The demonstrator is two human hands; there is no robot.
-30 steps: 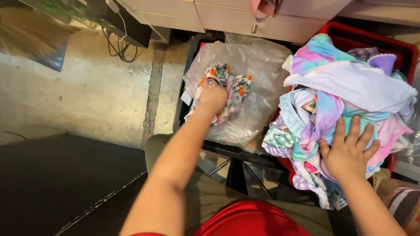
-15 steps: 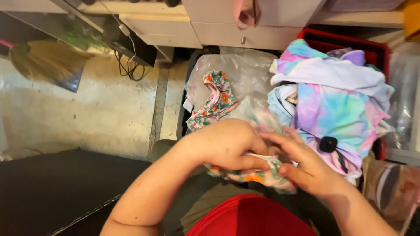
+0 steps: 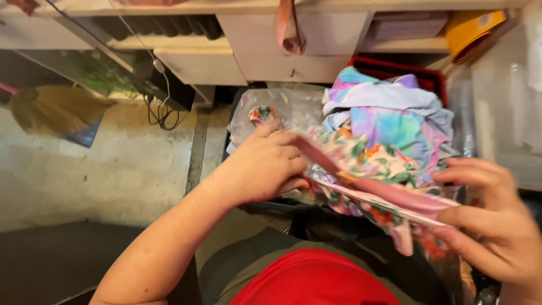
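Both hands stretch a floral garment with pink lining [image 3: 370, 192] between them, just above the person's lap. The left hand [image 3: 265, 166] has its grip clenched on the garment's left end, and the right hand [image 3: 488, 226] pinches the right end between thumb and fingers. Behind the garment, a pile of pastel tie-dye clothes [image 3: 389, 116] fills a red crate [image 3: 420, 73]. Beside it lies a clear plastic bag [image 3: 282, 107] with another floral piece [image 3: 262, 114] on it. A straw broom [image 3: 53, 110] rests on the concrete floor [image 3: 101, 169].

Pink-edged floral garment [image 3: 372, 169]; pastel tie-dye clothes pile [image 3: 389, 121]; red crate [image 3: 420, 73].
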